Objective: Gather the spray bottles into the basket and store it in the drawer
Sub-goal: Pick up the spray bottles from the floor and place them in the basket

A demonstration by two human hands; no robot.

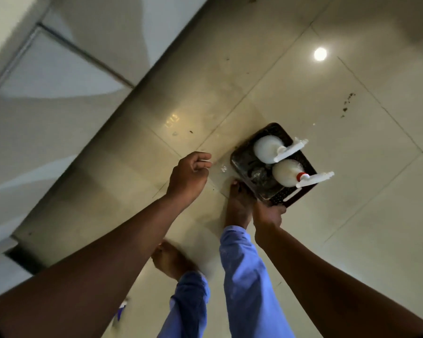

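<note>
Basket (239, 164) edge gripped by right-hand fingers (275, 208); left hand (188, 176) loosely curled, empty, apart.

- My left hand (189, 178): forearm extended forward, fingers loosely curled, holding nothing.
- My right hand (269, 213): arm stretched forward and down, fingers closed in a grip.

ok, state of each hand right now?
Left hand: loosely curled, holding nothing, above the floor.
Right hand: closed on the basket rim.
</note>
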